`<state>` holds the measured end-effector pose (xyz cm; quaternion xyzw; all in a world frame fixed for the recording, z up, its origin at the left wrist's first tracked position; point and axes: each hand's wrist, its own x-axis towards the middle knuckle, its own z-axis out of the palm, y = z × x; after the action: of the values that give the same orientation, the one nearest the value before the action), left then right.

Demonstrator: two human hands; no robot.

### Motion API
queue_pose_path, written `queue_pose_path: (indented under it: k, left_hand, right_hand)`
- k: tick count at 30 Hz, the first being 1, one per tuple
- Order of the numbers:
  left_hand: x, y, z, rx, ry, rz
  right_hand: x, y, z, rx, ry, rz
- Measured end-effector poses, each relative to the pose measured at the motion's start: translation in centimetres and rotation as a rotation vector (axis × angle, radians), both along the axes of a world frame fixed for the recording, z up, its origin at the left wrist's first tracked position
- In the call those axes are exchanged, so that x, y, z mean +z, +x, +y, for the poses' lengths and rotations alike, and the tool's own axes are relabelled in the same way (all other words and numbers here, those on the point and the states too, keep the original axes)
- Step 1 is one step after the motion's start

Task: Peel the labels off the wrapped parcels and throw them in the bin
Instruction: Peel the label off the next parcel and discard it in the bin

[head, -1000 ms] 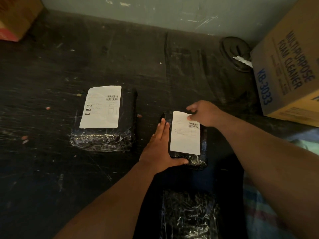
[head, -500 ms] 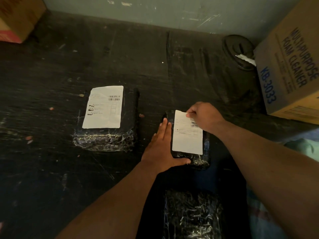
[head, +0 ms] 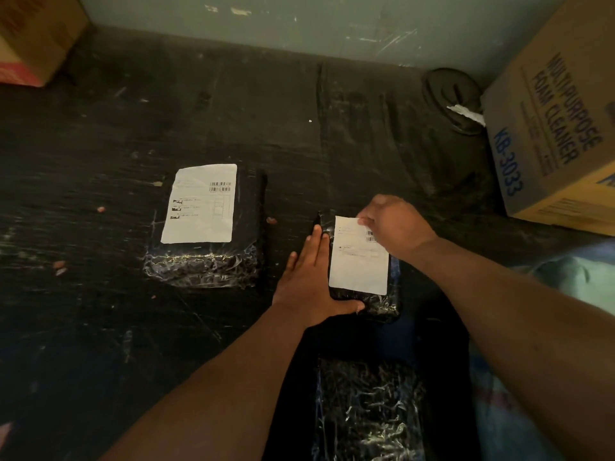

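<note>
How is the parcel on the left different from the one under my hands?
The left parcel is larger and nobody touches it; the right parcel is narrower, with the left hand flat against its side. The left label lies flat and covers most of the top, while the right label is pinched at its far corner by the right hand. Both are black, shiny-wrapped and carry a white barcode label.
</note>
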<state>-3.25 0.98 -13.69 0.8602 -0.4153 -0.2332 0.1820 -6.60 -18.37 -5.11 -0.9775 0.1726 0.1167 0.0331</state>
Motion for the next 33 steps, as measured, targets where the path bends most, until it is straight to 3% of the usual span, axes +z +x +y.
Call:
queue_pose_path:
  k: [5, 12, 21, 27, 33]
  left_hand:
    - [0.3, -0.2, -0.3, 0.008, 0.022, -0.018]
    - [0.6, 0.0, -0.6, -0.005, 0.051, 0.014]
    - [0.9, 0.2, -0.8, -0.018, 0.069, 0.017]
    - [0.8, -0.2, -1.2, 0.015, 0.07, 0.039]
    - [0.7, -0.2, -1.2, 0.027, 0.057, 0.046]
  right_hand:
    - [0.3, -0.2, 0.7, 0.036, -0.021, 0.035]
    - [0.6, -1.4, 1.2, 0.037, -0.034, -0.081]
    - [1.6, -2.4, 2.0, 0.055, -0.02, 0.006]
    - [2.4, -3.5, 2.8, 0.098, -0.031, -0.082]
    - [3.6, -4.1, 2.9, 0.06, 0.04, -0.039]
